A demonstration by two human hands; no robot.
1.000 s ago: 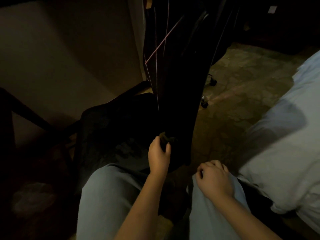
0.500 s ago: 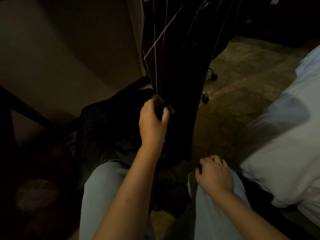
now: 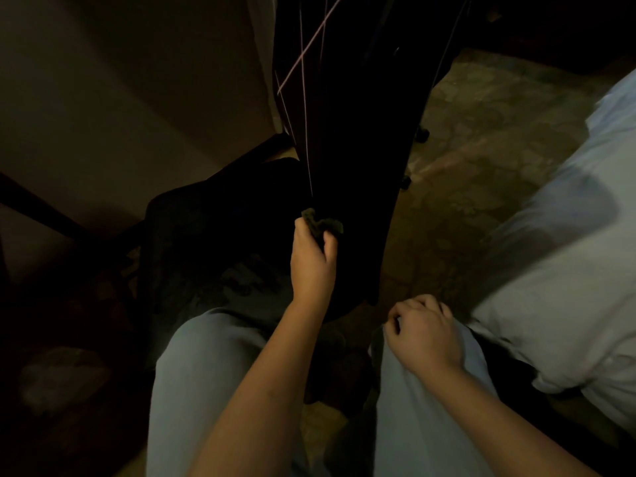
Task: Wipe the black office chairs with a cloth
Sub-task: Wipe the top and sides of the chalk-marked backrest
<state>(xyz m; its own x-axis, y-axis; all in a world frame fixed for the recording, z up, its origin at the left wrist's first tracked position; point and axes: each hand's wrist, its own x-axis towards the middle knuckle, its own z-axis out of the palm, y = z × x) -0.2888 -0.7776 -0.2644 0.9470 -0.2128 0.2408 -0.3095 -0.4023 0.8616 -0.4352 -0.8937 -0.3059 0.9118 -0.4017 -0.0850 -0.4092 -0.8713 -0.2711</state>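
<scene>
Left hand (image 3: 311, 263) grips cloth (image 3: 321, 223) bunched against black chair back (image 3: 354, 160).

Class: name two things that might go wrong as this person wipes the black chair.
1. The chair back rides on casters, and only the left hand, gripping the cloth, touches it; the right hand rests on a knee, so pushing may roll it away.
2. Thin cords cross the chair back above the cloth; wiping upward might snag them.
</scene>
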